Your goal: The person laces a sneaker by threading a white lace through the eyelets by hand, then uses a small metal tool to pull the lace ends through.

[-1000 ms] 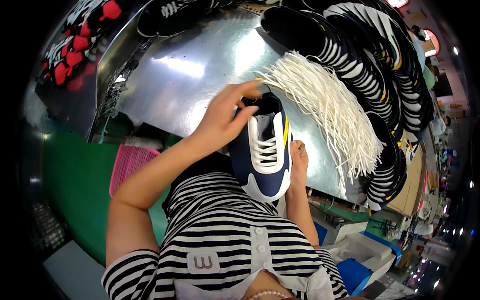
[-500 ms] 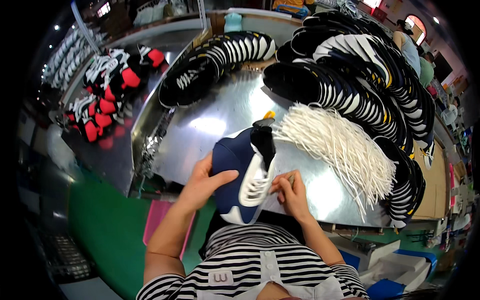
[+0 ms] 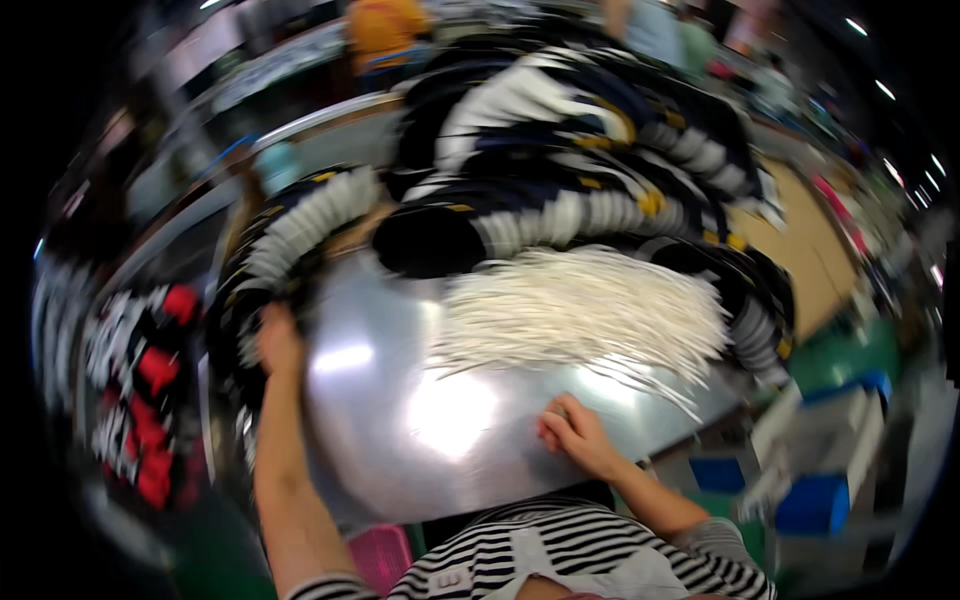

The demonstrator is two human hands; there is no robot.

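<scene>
My left hand [image 3: 278, 342] reaches out to a curved row of shoe uppers [image 3: 300, 235] at the left of the metal table. It touches or lies just beside the near end of that row. Motion blur smears its fingers, so its grip is unclear. Over the table's front part, my right hand [image 3: 578, 435] is closed, thumb and fingers curled together. Whatever it may hold is hidden. Beyond it lies a heap of white shoelaces [image 3: 590, 310]. No single shoe upper can be made out in either hand.
Behind the laces, dark shoe uppers with white and yellow parts [image 3: 560, 215] are stacked in long rows. Red, black and white shoes [image 3: 150, 400] sit on a lower surface at left. A pink basket [image 3: 380, 558] stands below the table's front edge.
My left hand has gone from the body's front to the row at left, and the navy shoe upper is no longer in front of me. My right hand stays closed. The view has turned.
</scene>
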